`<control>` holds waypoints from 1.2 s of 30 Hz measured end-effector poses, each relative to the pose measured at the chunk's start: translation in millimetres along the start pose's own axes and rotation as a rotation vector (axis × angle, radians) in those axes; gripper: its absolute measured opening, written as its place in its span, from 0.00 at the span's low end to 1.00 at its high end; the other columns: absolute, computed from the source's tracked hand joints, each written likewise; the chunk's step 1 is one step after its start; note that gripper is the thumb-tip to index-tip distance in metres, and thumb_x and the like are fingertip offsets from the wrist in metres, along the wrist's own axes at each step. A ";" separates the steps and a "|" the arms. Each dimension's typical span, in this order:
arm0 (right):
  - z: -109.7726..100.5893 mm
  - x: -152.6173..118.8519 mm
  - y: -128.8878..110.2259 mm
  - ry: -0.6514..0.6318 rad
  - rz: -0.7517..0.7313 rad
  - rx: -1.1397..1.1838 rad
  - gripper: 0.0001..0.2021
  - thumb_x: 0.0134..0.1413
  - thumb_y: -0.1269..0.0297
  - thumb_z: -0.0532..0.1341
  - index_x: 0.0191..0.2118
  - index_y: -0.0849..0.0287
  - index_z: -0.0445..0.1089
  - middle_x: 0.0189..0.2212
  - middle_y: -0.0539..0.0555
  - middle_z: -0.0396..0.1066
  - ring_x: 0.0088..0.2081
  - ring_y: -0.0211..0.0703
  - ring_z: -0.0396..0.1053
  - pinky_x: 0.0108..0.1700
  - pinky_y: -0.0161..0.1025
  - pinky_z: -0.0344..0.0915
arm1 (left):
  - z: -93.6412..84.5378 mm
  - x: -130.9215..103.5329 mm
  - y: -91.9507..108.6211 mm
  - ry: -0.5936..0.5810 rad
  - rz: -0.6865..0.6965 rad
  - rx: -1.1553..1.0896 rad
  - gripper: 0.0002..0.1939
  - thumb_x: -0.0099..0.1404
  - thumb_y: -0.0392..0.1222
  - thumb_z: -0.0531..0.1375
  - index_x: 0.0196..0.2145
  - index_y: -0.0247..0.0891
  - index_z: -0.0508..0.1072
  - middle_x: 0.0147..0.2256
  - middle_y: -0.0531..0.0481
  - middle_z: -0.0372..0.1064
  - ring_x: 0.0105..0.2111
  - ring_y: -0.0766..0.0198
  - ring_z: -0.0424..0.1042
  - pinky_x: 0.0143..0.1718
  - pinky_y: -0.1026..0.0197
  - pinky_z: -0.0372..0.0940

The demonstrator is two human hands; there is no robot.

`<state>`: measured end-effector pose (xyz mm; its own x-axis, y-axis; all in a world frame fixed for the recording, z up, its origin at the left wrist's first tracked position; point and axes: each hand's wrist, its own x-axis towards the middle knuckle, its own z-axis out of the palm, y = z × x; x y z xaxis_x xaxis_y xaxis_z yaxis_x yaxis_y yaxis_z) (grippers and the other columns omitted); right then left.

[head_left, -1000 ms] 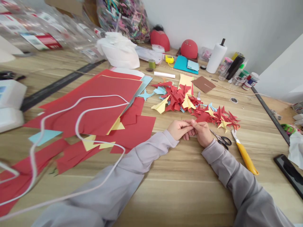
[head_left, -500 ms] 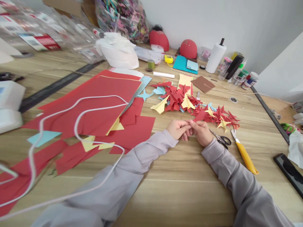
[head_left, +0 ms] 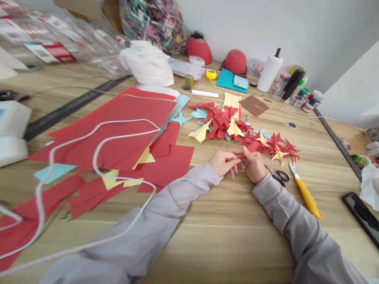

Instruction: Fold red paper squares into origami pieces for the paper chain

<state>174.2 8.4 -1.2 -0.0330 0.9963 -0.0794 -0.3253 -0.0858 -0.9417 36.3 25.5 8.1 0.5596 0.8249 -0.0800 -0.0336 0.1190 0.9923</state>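
Note:
A small folded piece of red paper is pinched between my hands above the wooden table. My right hand grips it with the thumb on top. Fingertips of my left hand press at its left end, touching the fingers of the other hand. Just behind are folded red stars with a few yellow and blue ones. Farther back and left lies a heap of folded red pieces with yellow ones among them. Black-handled scissors lie right beside my right wrist.
A yellow cutter and a black phone lie at the right. Red sheets cover the left, with a white cable across them. Bottles, a white roll and a tape measure stand at the back.
My right thumb has lifted and shifted slightly right, away from the left fingertips. The red paper between the hands has tilted and more of it shows.

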 end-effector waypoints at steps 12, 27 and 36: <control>3.9 -2.2 -6.0 0.005 0.026 0.009 0.16 0.43 0.52 0.65 0.27 0.63 0.74 0.09 0.45 0.59 0.13 0.32 0.56 0.17 0.32 0.49 | 0.9 2.9 -0.9 -0.005 0.023 -0.060 0.15 0.53 0.48 0.64 0.25 0.31 0.75 0.20 0.49 0.71 0.16 0.70 0.68 0.15 0.69 0.62; 6.6 -2.7 -5.9 -0.022 -0.078 0.065 0.14 0.45 0.56 0.64 0.37 0.57 0.67 0.21 0.45 0.68 0.16 0.33 0.61 0.18 0.32 0.56 | -1.0 7.8 -5.2 0.251 0.125 -0.174 0.19 0.48 0.50 0.66 0.31 0.30 0.73 0.19 0.52 0.70 0.15 0.68 0.68 0.16 0.65 0.65; 4.1 0.5 1.0 0.056 -0.149 -0.014 0.11 0.44 0.59 0.65 0.31 0.56 0.63 0.17 0.42 0.65 0.15 0.31 0.60 0.17 0.30 0.58 | -2.0 10.0 -8.6 0.277 0.132 -0.137 0.26 0.46 0.45 0.68 0.41 0.27 0.71 0.19 0.53 0.69 0.15 0.69 0.68 0.16 0.67 0.65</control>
<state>170.0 8.7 -0.8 0.0676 0.9968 0.0434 -0.3098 0.0624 -0.9487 40.5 33.8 -1.4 0.2977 0.9546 0.0070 -0.2123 0.0590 0.9754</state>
